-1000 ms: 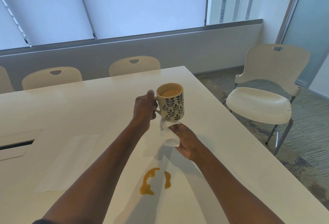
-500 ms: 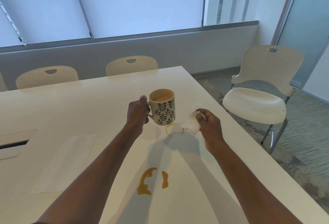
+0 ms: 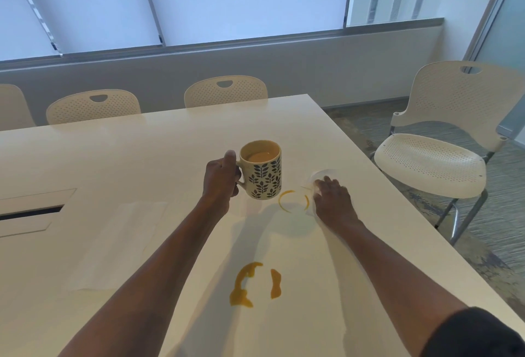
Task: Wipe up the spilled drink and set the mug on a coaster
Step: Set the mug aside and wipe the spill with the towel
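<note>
My left hand (image 3: 220, 177) grips the handle of a cream mug (image 3: 262, 172) with a dark leaf pattern, full of milky drink, held just above the white table (image 3: 119, 155). To its right lies an orange-brown ring stain (image 3: 292, 200). My right hand (image 3: 331, 196) presses a crumpled white tissue (image 3: 321, 175) flat on the table at the ring's right edge. Nearer to me sit two larger orange-brown spill patches (image 3: 250, 284).
A flat white paper napkin (image 3: 122, 240) lies on the table to the left. A cable hatch (image 3: 31, 211) is set into the table at far left. Perforated white chairs stand behind the table, and one chair (image 3: 443, 152) to the right on carpet.
The mug came down from chest height to just above the table. My right hand moved from under the mug to the right and pressed the tissue down beside the ring stain.
</note>
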A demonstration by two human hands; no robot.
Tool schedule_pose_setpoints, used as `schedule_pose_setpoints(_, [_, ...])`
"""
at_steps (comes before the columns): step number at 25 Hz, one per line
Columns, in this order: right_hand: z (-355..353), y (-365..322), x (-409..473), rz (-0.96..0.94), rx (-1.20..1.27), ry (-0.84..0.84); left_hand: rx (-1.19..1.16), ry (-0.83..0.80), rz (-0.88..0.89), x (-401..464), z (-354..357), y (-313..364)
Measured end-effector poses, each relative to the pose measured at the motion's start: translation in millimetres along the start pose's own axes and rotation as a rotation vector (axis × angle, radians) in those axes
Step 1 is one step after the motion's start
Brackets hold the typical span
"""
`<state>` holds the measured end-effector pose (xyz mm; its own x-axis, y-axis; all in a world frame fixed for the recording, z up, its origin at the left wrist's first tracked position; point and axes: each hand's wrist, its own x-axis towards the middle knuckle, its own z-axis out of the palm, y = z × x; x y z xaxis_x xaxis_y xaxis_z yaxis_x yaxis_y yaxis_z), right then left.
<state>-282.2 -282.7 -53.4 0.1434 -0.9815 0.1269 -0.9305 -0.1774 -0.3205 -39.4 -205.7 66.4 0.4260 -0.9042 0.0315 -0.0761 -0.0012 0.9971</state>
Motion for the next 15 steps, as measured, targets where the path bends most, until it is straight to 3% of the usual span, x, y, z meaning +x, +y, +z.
schedule_pose_setpoints(3, [4.2,-8.2,12.3,-0.012,-0.083,-0.183,-0.001,0.01,-0.003,3.7,-4.7,-3.5])
schedule_pose_setpoints(6, [6.3,-21.4,17.0,-0.056,-0.123,-0.264,0.002,0.024,-0.005,6.6,-8.6,-6.3])
schedule_pose_setpoints(15, [18.0,-65.5,-30.8,-0.404,-0.109,-0.266,0.005,0.046,0.006,3.1,-18.5,-3.3])
